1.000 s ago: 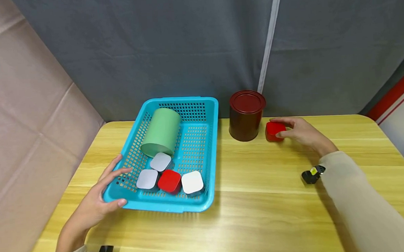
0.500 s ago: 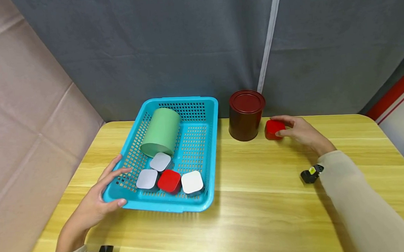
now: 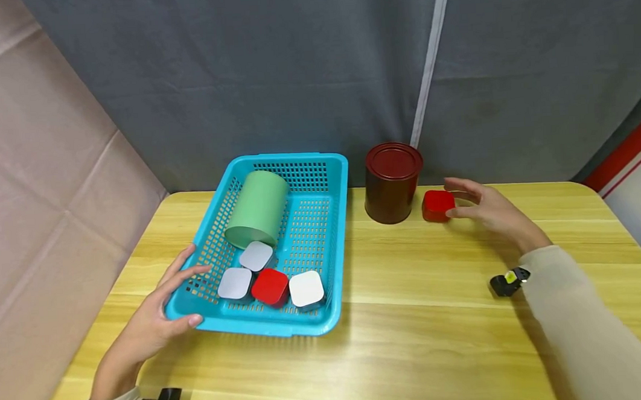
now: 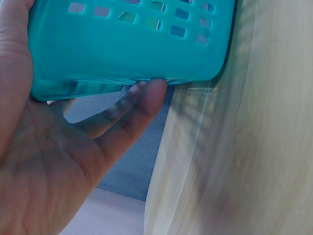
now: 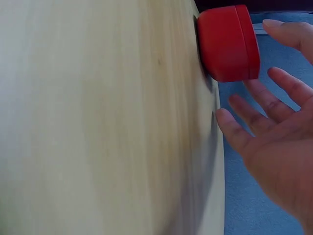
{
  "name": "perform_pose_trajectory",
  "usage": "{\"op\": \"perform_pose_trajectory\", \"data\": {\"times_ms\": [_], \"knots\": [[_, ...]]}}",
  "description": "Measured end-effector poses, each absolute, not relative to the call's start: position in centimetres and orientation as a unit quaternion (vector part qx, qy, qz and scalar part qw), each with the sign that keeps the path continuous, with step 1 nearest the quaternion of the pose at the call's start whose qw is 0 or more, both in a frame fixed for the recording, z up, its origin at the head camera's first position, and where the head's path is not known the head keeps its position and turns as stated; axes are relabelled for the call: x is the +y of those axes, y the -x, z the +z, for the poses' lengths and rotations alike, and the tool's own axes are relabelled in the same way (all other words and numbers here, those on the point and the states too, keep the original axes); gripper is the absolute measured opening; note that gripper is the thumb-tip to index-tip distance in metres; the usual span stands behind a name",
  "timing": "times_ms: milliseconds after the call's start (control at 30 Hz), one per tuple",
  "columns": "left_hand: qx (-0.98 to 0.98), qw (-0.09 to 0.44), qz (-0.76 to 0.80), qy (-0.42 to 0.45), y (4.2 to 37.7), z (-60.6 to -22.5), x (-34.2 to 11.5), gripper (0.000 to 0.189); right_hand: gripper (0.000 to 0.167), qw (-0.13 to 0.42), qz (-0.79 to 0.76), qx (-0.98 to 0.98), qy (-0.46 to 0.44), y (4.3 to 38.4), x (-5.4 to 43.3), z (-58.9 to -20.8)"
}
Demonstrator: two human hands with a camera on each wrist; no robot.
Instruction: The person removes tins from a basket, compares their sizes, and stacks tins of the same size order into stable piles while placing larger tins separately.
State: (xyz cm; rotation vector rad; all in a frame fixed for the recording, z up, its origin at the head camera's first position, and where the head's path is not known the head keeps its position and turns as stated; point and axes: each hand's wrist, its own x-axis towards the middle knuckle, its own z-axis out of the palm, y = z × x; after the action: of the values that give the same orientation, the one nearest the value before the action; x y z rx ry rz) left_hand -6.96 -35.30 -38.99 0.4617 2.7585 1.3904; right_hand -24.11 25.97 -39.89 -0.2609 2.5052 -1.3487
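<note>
My left hand (image 3: 149,325) grips the near left corner of the blue plastic basket (image 3: 251,328), with a finger over its rim. In the left wrist view its fingers (image 4: 131,116) lie along the basket wall (image 4: 122,54). At the back right of the table stands a small red box (image 3: 438,205) with rounded corners. My right hand (image 3: 498,213) is just to its right, fingers spread. A narrow gap shows between the right hand's fingers (image 5: 235,128) and the box in the right wrist view.
A dark red lidded tin (image 3: 390,184) stands between basket and red box. Inside the basket lie a green cylinder (image 3: 258,206), another red box (image 3: 271,286) and three white-topped boxes (image 3: 306,288). A grey curtain (image 3: 292,68) hangs behind the wooden table (image 3: 415,340).
My right hand has let go of the red box and drawn back slightly to the right, its fingers opening. The left hand and the basket have stayed in place.
</note>
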Motion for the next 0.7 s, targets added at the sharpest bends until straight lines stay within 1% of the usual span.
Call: {"op": "perform_pose_trajectory", "data": {"times_ms": [267, 700], "knots": [[0.879, 0.006, 0.451, -0.153, 7.1, -39.0, -35.4, 0.074, 0.077, 0.138, -0.465, 0.87, 0.09, 23.0, 26.8, -39.0], [0.877, 0.01, 0.456, -0.151, 7.0, -39.0, -35.4, 0.074, 0.072, 0.103, -0.448, 0.879, 0.124, 20.9, 25.9, -37.4]]}}
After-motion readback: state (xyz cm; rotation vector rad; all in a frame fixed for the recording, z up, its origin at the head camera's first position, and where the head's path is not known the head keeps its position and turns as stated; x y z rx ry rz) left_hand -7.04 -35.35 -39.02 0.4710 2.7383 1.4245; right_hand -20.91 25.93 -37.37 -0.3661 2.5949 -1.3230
